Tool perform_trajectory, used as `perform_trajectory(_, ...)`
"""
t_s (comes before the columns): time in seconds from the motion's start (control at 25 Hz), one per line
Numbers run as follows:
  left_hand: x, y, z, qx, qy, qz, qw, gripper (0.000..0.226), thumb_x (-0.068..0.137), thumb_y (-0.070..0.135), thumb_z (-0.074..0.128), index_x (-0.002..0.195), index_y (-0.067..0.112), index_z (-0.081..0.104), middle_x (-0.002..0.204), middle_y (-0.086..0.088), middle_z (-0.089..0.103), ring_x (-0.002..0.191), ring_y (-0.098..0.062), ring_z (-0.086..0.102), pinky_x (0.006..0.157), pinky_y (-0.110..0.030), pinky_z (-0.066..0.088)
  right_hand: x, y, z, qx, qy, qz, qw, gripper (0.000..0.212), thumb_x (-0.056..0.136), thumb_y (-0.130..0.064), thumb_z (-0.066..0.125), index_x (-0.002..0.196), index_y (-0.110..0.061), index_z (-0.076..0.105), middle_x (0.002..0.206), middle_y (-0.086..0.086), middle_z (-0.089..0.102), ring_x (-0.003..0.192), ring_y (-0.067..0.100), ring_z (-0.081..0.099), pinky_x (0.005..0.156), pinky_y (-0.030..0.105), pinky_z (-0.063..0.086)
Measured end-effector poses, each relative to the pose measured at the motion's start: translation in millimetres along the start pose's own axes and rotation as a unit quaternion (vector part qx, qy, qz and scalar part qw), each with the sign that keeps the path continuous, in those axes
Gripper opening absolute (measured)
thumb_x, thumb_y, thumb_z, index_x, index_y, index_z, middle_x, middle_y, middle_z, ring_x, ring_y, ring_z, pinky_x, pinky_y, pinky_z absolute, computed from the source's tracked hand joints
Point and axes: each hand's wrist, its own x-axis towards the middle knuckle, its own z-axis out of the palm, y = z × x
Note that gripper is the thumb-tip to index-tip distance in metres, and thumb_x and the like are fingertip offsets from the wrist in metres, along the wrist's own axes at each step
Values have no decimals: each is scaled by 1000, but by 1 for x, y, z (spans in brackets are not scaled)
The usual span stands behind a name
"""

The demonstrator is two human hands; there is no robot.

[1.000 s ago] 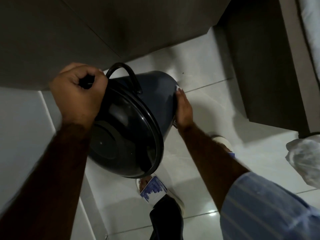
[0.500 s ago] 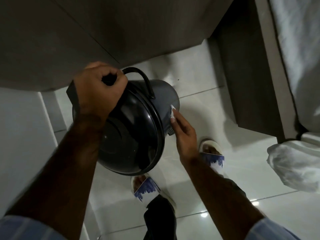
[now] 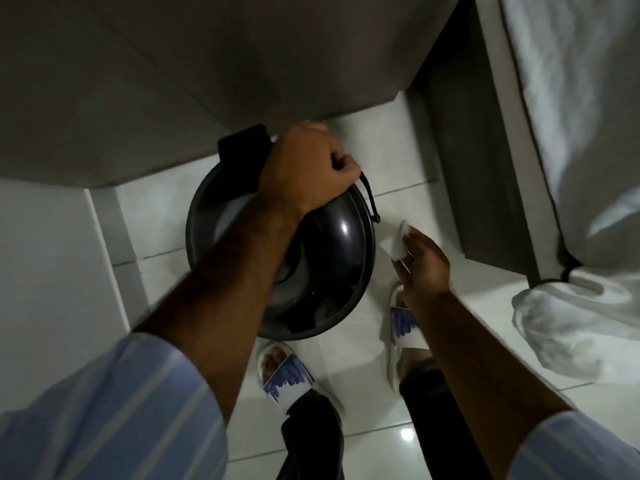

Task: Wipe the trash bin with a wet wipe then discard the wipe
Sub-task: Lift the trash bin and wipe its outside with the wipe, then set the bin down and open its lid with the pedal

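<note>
A round dark trash bin (image 3: 332, 258) with a glossy lid and a thin black carry handle stands upright on the white floor tiles, seen from above. My left hand (image 3: 304, 166) is clenched at the bin's far rim, near the handle and a black flap. My right hand (image 3: 420, 259) is just right of the bin, apart from it, pinching a crumpled white wet wipe (image 3: 396, 242) between its fingers. My left forearm crosses over the lid and hides part of it.
A grey cabinet (image 3: 173, 81) overhangs the bin at the back. A dark bed frame (image 3: 485, 150) with white bedding (image 3: 571, 133) runs along the right. My feet in white-and-blue slippers (image 3: 284, 375) stand just in front of the bin.
The bin went from tilted on its side to upright on the floor. My right hand came off the bin's side with the wipe and moved right.
</note>
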Motion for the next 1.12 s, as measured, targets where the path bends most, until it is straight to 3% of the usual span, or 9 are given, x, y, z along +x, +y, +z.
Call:
perform_trajectory(0.08, 6, 14, 13, 22, -22, 9, 999, 27, 77, 36, 61, 70, 14, 74, 76, -4, 68, 78, -18, 62, 71, -32, 52, -3, -13, -20, 21, -20, 28, 999, 24, 97, -15, 65, 120, -17, 74, 122, 9, 77, 120, 28, 69, 107, 40, 53)
perform_trajectory(0.28, 18, 41, 33, 83, -61, 27, 994, 28, 80, 38, 59, 75, 15, 74, 82, -6, 66, 86, -23, 61, 81, -34, 47, -10, -39, -39, 118, -82, 46, 989, 16, 99, -24, 59, 105, -15, 72, 92, 5, 83, 101, 27, 71, 92, 40, 55)
perform_trajectory(0.36, 21, 47, 38, 101, -78, 27, 991, 29, 84, 38, 57, 76, 15, 72, 86, -6, 65, 91, -24, 60, 88, -37, 46, -13, -49, -41, 115, -113, 41, 986, 18, 98, -27, 62, 110, -16, 70, 97, 4, 81, 100, 25, 72, 91, 38, 56)
perform_trajectory(0.48, 26, 52, 42, 130, -91, 6, 987, 28, 87, 39, 55, 79, 16, 68, 93, -7, 65, 98, -26, 59, 91, -39, 43, -9, -58, -40, 68, -143, 18, 987, 19, 98, -12, 63, 116, -14, 68, 102, 5, 79, 99, 21, 73, 81, 29, 62)
perform_trajectory(0.64, 31, 51, 38, 147, -105, -11, 983, 31, 91, 42, 55, 96, 15, 70, 110, -9, 67, 113, -28, 56, 100, -40, 40, -9, -70, -35, 4, -130, -10, 991, 21, 100, -3, 60, 115, -16, 66, 115, 10, 72, 102, 20, 71, 72, 24, 64)
perform_trajectory(0.8, 7, 72, 3, -98, -31, -35, 994, 38, 88, 37, 73, 117, 12, 69, 125, -4, 63, 115, -15, 58, 99, -24, 45, -44, -96, -22, 45, -188, -31, 981, 21, 100, 0, 59, 113, -12, 70, 102, 6, 80, 90, 15, 78, 70, 22, 63)
perform_trajectory(0.96, -36, 96, -52, -339, -115, -156, 921, 37, 85, 19, 80, 121, 14, 70, 110, -1, 75, 98, -11, 72, 94, -37, 60, -103, -135, 4, -26, -305, -34, 951, 26, 96, 2, 65, 121, -2, 70, 111, 14, 77, 96, 21, 77, 75, 26, 64)
perform_trajectory(1.04, -51, 100, -82, -342, -111, -156, 920, 32, 85, 12, 79, 116, 12, 73, 102, -2, 77, 92, -12, 75, 90, -35, 62, -135, -150, 16, -86, -331, -46, 939, 23, 94, 2, 68, 116, -3, 72, 107, 13, 78, 95, 21, 77, 75, 26, 64)
perform_trajectory(1.12, -64, 106, -111, -297, -92, -152, 938, 23, 85, 12, 79, 107, 16, 75, 98, 5, 77, 86, -6, 74, 85, -22, 61, -163, -160, 22, -128, -340, -56, 930, 17, 93, 3, 68, 106, -6, 74, 100, 9, 80, 92, 20, 79, 77, 27, 64)
